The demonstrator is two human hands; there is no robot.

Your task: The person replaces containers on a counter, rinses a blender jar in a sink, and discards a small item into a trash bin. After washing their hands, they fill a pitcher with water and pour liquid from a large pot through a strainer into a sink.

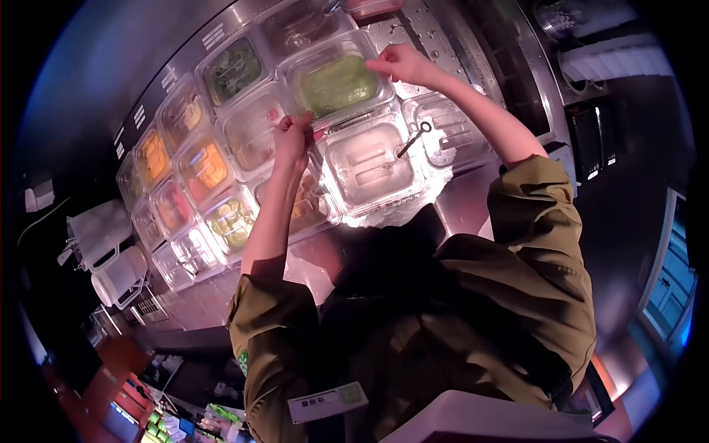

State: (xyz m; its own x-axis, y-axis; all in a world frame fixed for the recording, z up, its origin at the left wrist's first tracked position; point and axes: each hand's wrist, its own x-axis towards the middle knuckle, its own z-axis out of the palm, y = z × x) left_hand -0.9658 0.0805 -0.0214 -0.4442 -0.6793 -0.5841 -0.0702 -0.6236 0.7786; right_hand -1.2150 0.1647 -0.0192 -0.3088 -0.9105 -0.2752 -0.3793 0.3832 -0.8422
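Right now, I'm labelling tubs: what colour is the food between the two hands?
The food is green, seen best in the head view.

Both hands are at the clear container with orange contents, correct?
Not quite: the contents are green, not orange. The head view shows the left hand and right hand both at that clear container.

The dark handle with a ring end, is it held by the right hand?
No, the right hand is at the rim of the container with green food, apart from the dark handle.
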